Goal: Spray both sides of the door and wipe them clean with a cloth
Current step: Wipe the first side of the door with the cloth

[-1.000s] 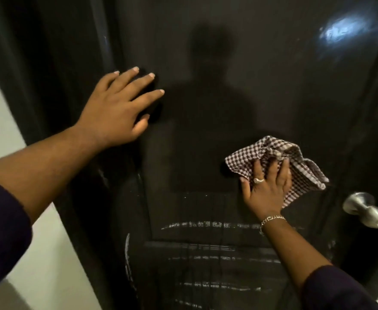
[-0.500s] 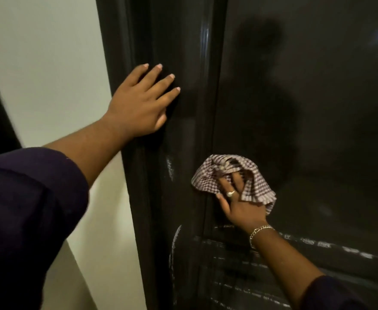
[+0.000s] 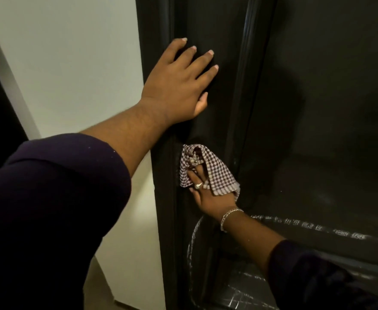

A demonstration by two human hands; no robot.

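Head view only. Left hand (image 3: 179,82) lay flat on the door (image 3: 317,108), fingers straight and spread, near the door's left edge, probably bracing the door so it didn't swing under wiping pressure. Right hand (image 3: 208,193) pressed the checked cloth (image 3: 208,170) against the door's left stile, just below the left hand and apart from it. Fingers lay over the bunched cloth and part of it folded back across them, so whether they curled to grip it I couldn't tell. White streaks (image 3: 306,225) sat on the lower panel below the cloth, likely residue not yet wiped. No spray bottle in view. Pale wall (image 3: 72,63) to the left.
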